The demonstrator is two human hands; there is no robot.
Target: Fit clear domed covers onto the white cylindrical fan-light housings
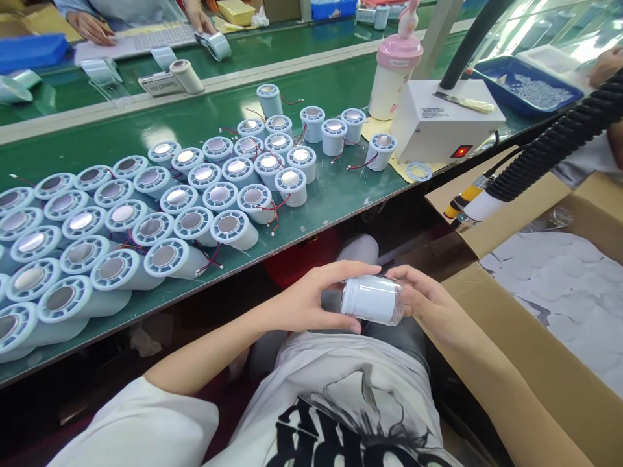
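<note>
Above my lap I hold a light-blue cylinder (368,299) on its side, with a clear plastic cover around it. My left hand (316,298) grips its left end, thumb below and fingers above. The fingers of my right hand (422,295) are closed on the clear end at the right. On the green bench in front stand several similar light-blue cylinders (237,167) in rows, each with a round silvery disc on top. Thin red and dark wires with small white plugs come from many of them.
A white box (450,123) with a lit red switch stands beside a pink-lidded bottle (395,71). A light-blue ring (418,171) lies near it. Rightward are a blue tray (528,84), a black coiled hose (559,139) and an open carton (535,350). Co-workers' hands (92,27) show across the bench.
</note>
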